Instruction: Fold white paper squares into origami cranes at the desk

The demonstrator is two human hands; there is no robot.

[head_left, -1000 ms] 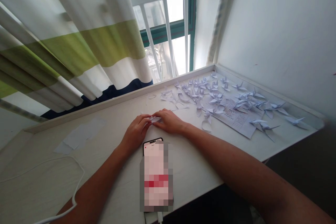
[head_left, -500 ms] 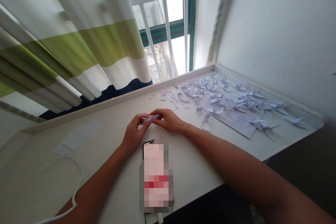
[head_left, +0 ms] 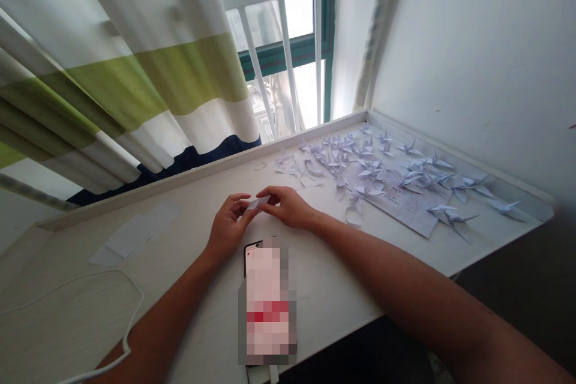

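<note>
A small folded piece of paper (head_left: 258, 203) is held between my two hands above the white desk. My left hand (head_left: 229, 219) pinches its left side, thumb below and fingers curled behind. On the other side, my right hand (head_left: 288, 205) grips the right end between thumb and fingertips. Many white folded paper cranes (head_left: 371, 165) lie spread over the right part of the desk, beyond my right hand. Just below my hands rests a phone (head_left: 270, 306), its screen blurred out.
Flat paper sheets (head_left: 130, 237) lie on the desk (head_left: 180, 318) at left. A white cable (head_left: 135, 288) runs by my left forearm. A printed sheet (head_left: 405, 210) lies under some cranes. A raised rim (head_left: 202, 167) borders the desk below the curtain (head_left: 180, 66).
The folded paper has tilted slightly between my fingers, and its face shows more. My left fingertips have shifted a little off its edge. Everything else stays in place.
</note>
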